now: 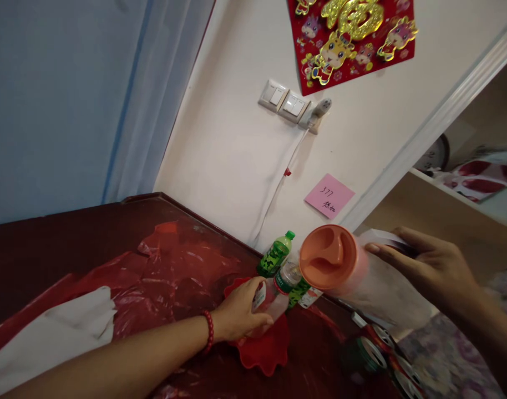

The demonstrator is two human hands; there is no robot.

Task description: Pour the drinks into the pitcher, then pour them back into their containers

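Observation:
My left hand (239, 313), with a red bead bracelet at the wrist, is wrapped round a clear plastic bottle (277, 299) that leans slightly. Beneath the bottle lies a red wavy-edged plate (265, 354). My right hand (436, 266) grips the pale handle of a clear pitcher (378, 285) with an orange lid (314, 271). The pitcher is tipped over to the left, its lid end close to the bottle's top. Whether the two touch, or any liquid flows, I cannot tell.
A green-labelled bottle (274, 257) stands behind against the wall. Several drink cans (368, 354) are at the right edge. Red plastic film (178, 277) and a white cloth (62, 327) lie on the dark table (82, 233). A white cord (274, 188) hangs down the wall.

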